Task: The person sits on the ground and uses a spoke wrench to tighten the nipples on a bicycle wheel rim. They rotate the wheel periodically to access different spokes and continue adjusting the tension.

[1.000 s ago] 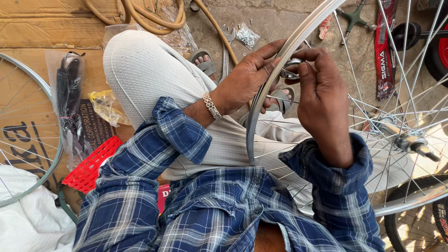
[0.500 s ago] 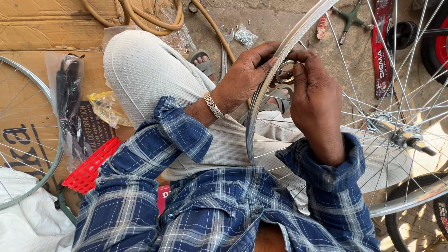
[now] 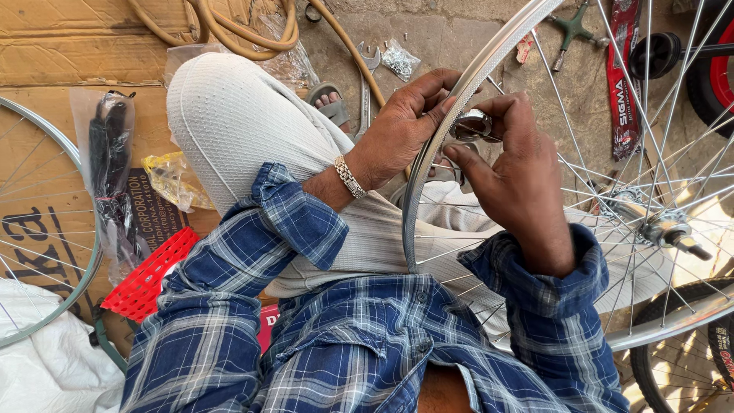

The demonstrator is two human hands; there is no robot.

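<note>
Sitting cross-legged on the ground, a person in a blue-and-white checked shirt (image 3: 344, 336) and pale ribbed trousers (image 3: 229, 130) works on a silver spoked bicycle wheel rim (image 3: 428, 168), which stands upright across the lap and arcs up towards the top of the view. The left hand (image 3: 401, 126), with a metal link bracelet (image 3: 349, 177) at the wrist, wraps over the rim from the outside, fingers curled and pressed around the metal edge. The right hand (image 3: 512, 172) comes in from the inner side of the rim, thumb and forefinger pinching a small shiny metal tool (image 3: 474, 125) held tight against the rim just beside the left hand's fingertips. The two hands are nearly touching, with only the rim between them.

Thin steel spokes (image 3: 596, 191) fan out to the silver hub and axle (image 3: 661, 227) on the right, well apart from the hands. On the ground beyond the knees lie a steel open-ended spanner (image 3: 365, 76), a small clear bag of metal bits (image 3: 400, 57) and loops of tan rubber tubing (image 3: 245, 30). To the left sits another bare silver rim (image 3: 80, 283) on flattened brown cardboard (image 3: 46, 46), near a clear packet with black parts (image 3: 111, 168), a yellowish crumpled plastic bag (image 3: 174, 180) and a red plastic basket (image 3: 149, 275). A sandalled foot (image 3: 330, 103) peeks out past the knee.
</note>
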